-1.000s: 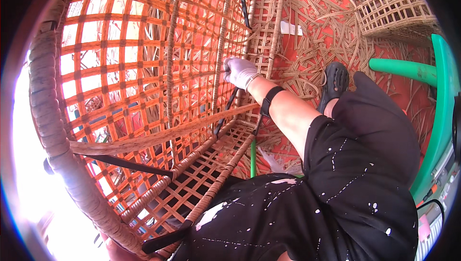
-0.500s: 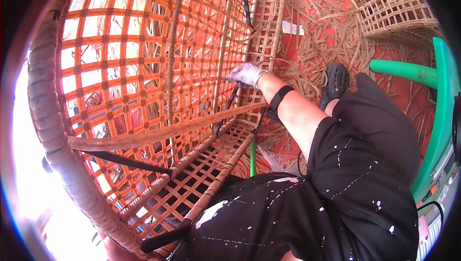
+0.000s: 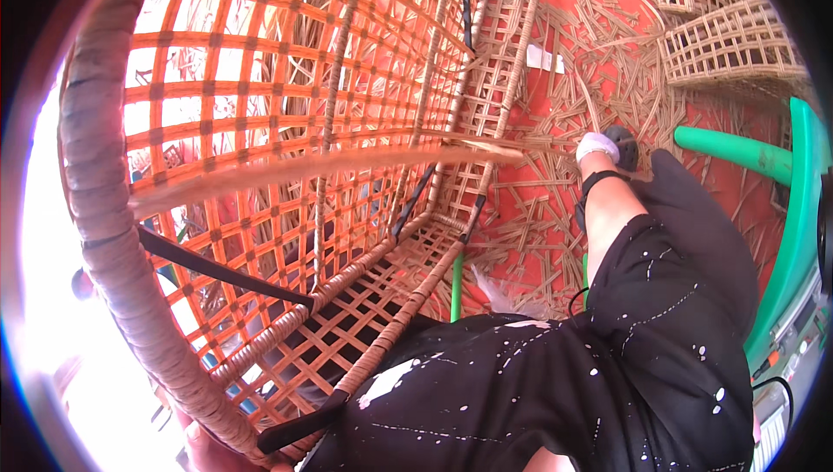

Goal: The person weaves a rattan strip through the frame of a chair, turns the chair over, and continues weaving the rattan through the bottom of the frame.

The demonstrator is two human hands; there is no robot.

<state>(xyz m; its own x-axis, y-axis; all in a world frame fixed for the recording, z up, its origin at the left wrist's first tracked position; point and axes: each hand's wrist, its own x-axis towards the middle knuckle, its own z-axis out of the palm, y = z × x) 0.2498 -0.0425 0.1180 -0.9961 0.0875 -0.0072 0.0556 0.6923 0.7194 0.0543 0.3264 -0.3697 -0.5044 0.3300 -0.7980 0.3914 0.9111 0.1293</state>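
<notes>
A big woven basket frame (image 3: 252, 86) of orange-brown strips, with a thick wrapped rim (image 3: 91, 160), leans across my left side. My left hand (image 3: 208, 450), partly cut off at the lower edge, is closed round the rim's bottom. My right hand (image 3: 597, 146), in a pale glove, is out past the frame's narrow side panel (image 3: 486, 64), beside a dark clog (image 3: 622, 144). A thin weaving strip (image 3: 542, 142) runs from the lattice to that hand, which seems closed on its end; the fingers are blurred. A wider loose strip (image 3: 304, 173) arches across the lattice.
Cut strip scraps (image 3: 599, 12) litter the red floor (image 3: 538, 203). Two smaller woven baskets (image 3: 733, 42) sit at the far right, above a green plastic stool (image 3: 803, 203). Black straps (image 3: 226, 272) tie the frame's corners.
My right hand has moved from the lattice to the right, drawing a strip out with it. The wider strip has shifted up and blurred. My left hand stays at the rim.
</notes>
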